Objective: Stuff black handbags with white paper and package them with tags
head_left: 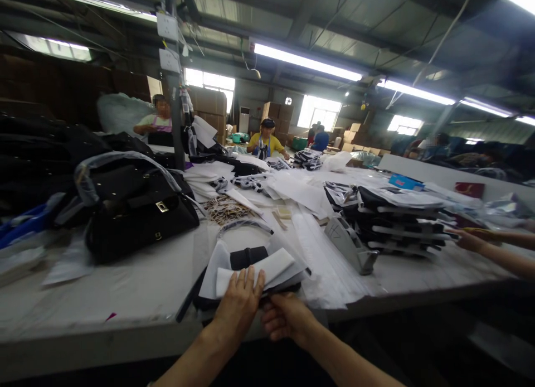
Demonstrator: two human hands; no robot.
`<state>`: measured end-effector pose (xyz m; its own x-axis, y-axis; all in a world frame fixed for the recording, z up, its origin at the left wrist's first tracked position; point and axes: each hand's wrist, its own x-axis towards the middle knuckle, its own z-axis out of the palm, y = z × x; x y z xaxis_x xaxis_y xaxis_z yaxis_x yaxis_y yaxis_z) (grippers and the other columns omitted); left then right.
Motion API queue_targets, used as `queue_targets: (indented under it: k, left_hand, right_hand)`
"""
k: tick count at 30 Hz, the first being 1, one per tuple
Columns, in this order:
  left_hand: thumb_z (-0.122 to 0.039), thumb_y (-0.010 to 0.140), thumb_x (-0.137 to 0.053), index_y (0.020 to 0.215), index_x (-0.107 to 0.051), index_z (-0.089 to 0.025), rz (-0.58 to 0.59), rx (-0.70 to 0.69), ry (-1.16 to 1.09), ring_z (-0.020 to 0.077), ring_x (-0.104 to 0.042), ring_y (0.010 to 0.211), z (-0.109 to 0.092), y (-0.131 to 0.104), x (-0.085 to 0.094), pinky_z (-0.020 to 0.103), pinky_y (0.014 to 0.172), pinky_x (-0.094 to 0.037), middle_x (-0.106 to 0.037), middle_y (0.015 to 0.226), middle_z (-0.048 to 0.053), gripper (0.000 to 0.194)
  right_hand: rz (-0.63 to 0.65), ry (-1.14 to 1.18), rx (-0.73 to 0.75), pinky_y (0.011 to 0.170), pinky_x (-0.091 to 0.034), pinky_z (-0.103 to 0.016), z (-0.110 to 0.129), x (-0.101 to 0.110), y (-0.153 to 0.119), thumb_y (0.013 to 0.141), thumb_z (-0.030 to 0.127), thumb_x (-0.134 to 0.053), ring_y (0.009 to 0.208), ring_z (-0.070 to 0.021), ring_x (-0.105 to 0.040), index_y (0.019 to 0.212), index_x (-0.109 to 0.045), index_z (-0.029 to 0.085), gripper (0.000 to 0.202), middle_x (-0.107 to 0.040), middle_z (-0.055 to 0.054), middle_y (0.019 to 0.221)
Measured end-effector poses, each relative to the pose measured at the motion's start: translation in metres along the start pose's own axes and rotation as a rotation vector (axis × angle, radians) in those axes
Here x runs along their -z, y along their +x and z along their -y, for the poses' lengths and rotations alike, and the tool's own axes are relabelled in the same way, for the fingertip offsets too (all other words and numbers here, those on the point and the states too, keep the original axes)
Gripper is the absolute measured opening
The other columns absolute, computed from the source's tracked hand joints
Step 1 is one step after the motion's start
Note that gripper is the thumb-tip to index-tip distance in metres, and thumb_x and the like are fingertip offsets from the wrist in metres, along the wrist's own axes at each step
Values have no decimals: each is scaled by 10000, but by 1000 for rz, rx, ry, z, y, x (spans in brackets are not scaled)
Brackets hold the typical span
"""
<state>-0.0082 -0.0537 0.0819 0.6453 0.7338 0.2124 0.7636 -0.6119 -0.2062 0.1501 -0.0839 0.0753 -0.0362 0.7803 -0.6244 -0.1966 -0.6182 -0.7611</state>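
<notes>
A black handbag (pixel 205 303) lies at the table's front edge with its wrapped handle (pixel 244 225) pointing away from me. White padding sheets (pixel 276 262) cover its upper face, and a black strap-like piece (pixel 246 257) shows between them. My left hand (pixel 240 298) rests flat on the folded white padding, fingers stretched out. At the bag's near edge, my right hand (pixel 288 318) is closed, thumb and curled fingers pinching the black edge. Exactly what part lies in that pinch is hidden.
Left stands an upright black handbag (pixel 142 214) with a gold clasp. Beyond mine are a heap of small tan pieces (pixel 225 209) and white sheets (pixel 298 189). Right are a grey tape dispenser (pixel 349 245), stacked black bags (pixel 401 219) and a co-worker's hand (pixel 470 241). Other people sit farther back.
</notes>
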Motion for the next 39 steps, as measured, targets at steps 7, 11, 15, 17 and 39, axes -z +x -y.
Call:
queue_targets:
  k: [7,11,15,17,39]
  left_hand:
    - [-11,823,-541,1476,-361,-128,9,-49,-62,327,-544,1277,12,-5,14,488,1026,-468,-479,1452,241,688]
    - [20,858,-407,1470,-380,-130,-16,-53,-88,307,-556,1267,14,-7,17,473,1030,-468,-487,1447,233,631]
    - [8,849,-430,1480,-364,-150,-45,-58,-125,305,-555,1267,18,-10,17,474,1023,-472,-483,1453,228,654]
    - [-13,833,-485,1480,-362,-162,-53,-68,-141,304,-557,1264,22,-14,17,466,1024,-475,-484,1458,214,675]
    - [-45,827,-570,1400,-474,-126,-417,25,89,279,-642,1134,18,-21,9,390,924,-537,-595,1359,174,586]
  right_hand:
    - [-10,398,90,745,-596,-311,-19,0,-6,783,366,-771,776,-215,-738,861,-650,131,276,-747,-108,823]
    - [31,638,102,921,-549,-318,-27,-12,-12,723,350,-829,1029,-241,-705,882,-682,160,289,-758,-105,961]
    - [58,741,92,897,-550,-347,-31,-20,-19,631,406,-893,1024,-245,-694,927,-705,166,425,-755,-81,973]
    - [98,766,134,895,-545,-358,-30,-23,-23,602,394,-913,978,-236,-697,930,-710,164,449,-755,-59,934]
    - [140,578,169,835,-555,-337,11,-33,-39,666,299,-864,764,-187,-691,834,-682,149,289,-701,-36,768]
